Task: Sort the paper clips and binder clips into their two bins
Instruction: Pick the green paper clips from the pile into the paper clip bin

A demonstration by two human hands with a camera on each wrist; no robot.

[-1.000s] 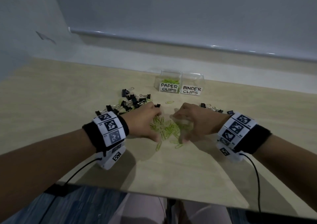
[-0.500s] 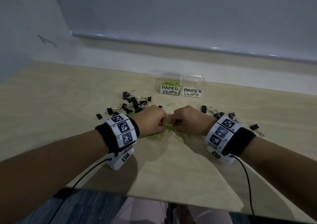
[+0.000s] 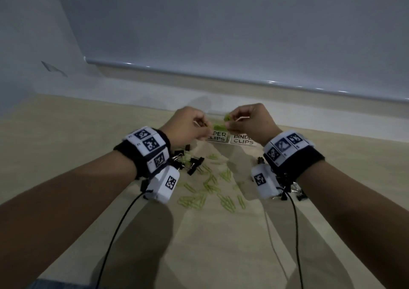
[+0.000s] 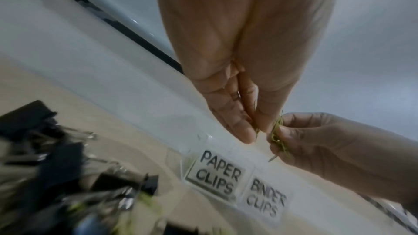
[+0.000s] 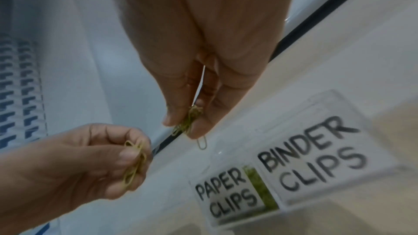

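Observation:
Both hands hover above the clear bin labelled PAPER CLIPS [image 3: 218,136], which has green clips inside. My left hand [image 3: 208,131] pinches a bunch of green paper clips [image 5: 133,160]. My right hand [image 3: 228,125] pinches another bunch [image 5: 189,122], with one clip dangling below the fingertips. The BINDER CLIPS bin [image 3: 243,140] stands touching the first bin on its right. Several loose green paper clips [image 3: 208,187] lie on the table under my wrists. Black binder clips lie in a pile on the left [image 3: 194,162] and a pile on the right [image 3: 287,192].
The bins stand at the back of the wooden table [image 3: 221,244], close to the white wall ledge [image 3: 132,98]. Cables run from both wrist cameras towards the near table edge.
Both hands gathered paper clips from the pile, pinched them, then lifted and moved forward from the table to above the PAPER CLIPS bin.

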